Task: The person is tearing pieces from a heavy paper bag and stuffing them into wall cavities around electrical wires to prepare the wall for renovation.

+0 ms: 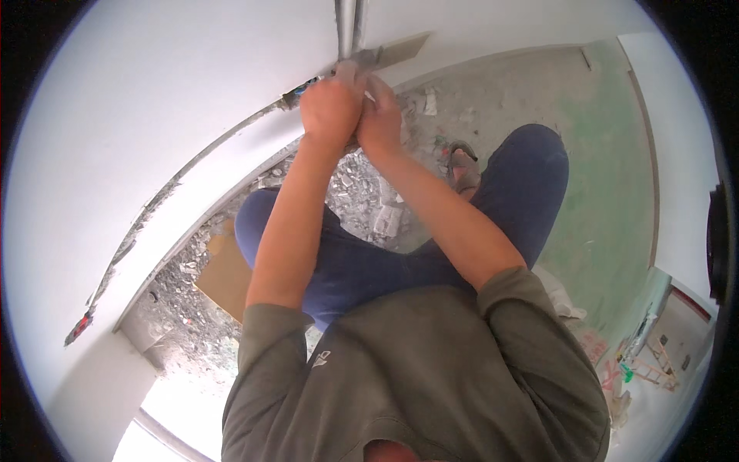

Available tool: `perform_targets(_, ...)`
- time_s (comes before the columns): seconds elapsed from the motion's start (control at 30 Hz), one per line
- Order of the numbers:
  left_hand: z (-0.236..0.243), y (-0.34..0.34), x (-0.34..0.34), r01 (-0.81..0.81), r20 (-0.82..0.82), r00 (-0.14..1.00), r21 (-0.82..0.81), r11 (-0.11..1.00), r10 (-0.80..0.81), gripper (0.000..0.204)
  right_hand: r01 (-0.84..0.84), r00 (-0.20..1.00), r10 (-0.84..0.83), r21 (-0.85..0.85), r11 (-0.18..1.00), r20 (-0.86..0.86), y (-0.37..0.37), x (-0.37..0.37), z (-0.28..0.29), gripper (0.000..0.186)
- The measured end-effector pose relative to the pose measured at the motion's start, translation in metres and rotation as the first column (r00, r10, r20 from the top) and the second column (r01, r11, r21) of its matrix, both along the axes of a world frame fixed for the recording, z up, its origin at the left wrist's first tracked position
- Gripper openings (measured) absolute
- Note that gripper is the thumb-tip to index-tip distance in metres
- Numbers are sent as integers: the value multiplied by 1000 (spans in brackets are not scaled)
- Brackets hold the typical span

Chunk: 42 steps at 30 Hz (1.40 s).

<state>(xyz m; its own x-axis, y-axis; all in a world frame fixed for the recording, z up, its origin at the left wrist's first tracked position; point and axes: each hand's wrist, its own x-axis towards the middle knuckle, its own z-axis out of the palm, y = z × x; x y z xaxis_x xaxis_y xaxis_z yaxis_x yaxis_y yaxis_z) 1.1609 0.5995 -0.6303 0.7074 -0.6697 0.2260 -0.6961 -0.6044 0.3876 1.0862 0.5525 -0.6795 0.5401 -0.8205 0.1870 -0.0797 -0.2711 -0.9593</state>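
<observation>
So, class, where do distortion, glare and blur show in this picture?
Head view: the long, rough groove in the white wall bends into an arc; head view: glare burns out the bright white patch at lower left; head view: the bare left hand and bare right hand look slightly blurred, the grey object at them too indistinct to identify.

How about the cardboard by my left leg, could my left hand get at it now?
Probably yes: the cardboard lies beside the left leg, its outer side uncovered, though the left hand, up by the wall, would have to come around that leg.
</observation>
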Motion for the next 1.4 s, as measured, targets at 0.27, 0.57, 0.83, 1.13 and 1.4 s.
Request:
perform_targets(0.27, 1, 5, 2, 34, 31, 999, 2, 999, -34, 25, 43, 999, -42, -44, 998, 23, 5, 4, 1, 39)
perform_targets(0.57, -3, -2, 4, 0, -2, 1000, -27, 1000, 0, 26, -14, 998, 18, -65, 998, 68, -4, 6, -12, 47)
perform_targets(0.83, -8, -7, -1, -35, 98, 994, -16, 999, 36, 30, 12, 998, -8, -68, 998, 61, -9, 6, -7, 47)
perform_targets(1.13, -13, -14, 1, -105, 167, 981, 28, 994, 99, 28, -45, 998, 32, -270, 962, -53, -27, 8, -13, 49)
perform_targets(1.4, -17, -15, 1, -134, 150, 979, -41, 990, 139, 30, -32, 998, 51, -329, 944, 48, -27, 5, -13, 47)
